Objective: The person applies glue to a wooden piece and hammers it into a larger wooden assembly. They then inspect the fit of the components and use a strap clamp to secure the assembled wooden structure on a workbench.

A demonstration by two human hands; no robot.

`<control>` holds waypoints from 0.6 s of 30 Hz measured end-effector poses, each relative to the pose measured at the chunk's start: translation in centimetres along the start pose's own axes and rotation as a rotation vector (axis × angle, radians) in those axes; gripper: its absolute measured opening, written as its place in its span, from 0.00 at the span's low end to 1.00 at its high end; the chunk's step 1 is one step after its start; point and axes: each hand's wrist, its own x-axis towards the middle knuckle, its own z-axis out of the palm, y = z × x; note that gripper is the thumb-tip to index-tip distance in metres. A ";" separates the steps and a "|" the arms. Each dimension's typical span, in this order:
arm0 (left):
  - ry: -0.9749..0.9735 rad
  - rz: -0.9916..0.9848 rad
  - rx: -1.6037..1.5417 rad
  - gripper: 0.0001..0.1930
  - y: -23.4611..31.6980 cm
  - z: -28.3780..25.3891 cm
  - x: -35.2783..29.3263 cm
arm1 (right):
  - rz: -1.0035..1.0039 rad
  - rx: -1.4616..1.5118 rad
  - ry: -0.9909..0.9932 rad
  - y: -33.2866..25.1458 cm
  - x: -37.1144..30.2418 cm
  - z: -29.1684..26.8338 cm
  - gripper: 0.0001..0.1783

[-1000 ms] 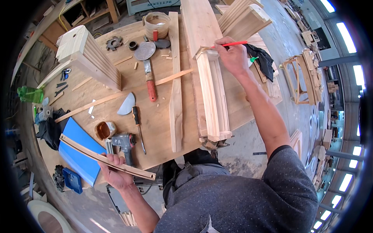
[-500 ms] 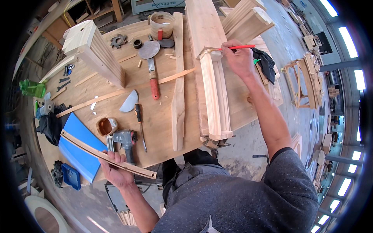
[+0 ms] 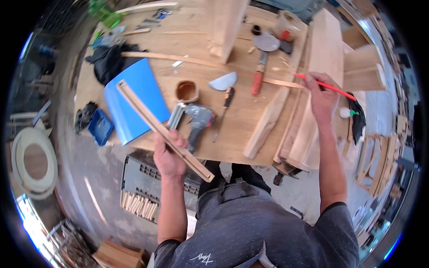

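Wooden moulding strip sits clamped in my left hand, fingers wrapped round its middle, the long end angled over a blue sheet at the workbench edge. My right hand pinches a red pencil above stacked boards. Held at one point only, the strip could, I judge, swing and knock the brown cup or nail gun; the pencil mark may stray.

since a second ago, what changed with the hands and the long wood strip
The left hand has lifted the long grooved wood strip slightly, its far end now over the blue sheet. The right hand still holds the red pencil at the tall wooden panel. The view itself swung left.
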 end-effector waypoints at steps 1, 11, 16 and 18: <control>-0.005 -0.005 0.000 0.19 0.5 -0.4 -0.3 | 0.035 0.076 -0.079 -1.0 -1.1 2.9 0.06; -0.068 -0.105 0.041 0.20 3.3 -1.4 -1.9 | 0.032 -0.035 -0.595 1.0 -6.6 25.1 0.09; -0.090 -0.104 0.148 0.16 2.6 -1.0 -2.5 | 0.073 -0.223 -0.559 1.3 -8.3 23.3 0.26; -0.102 -0.086 0.180 0.12 1.8 0.0 -2.7 | 0.226 -0.168 -0.601 0.6 -8.1 20.0 0.33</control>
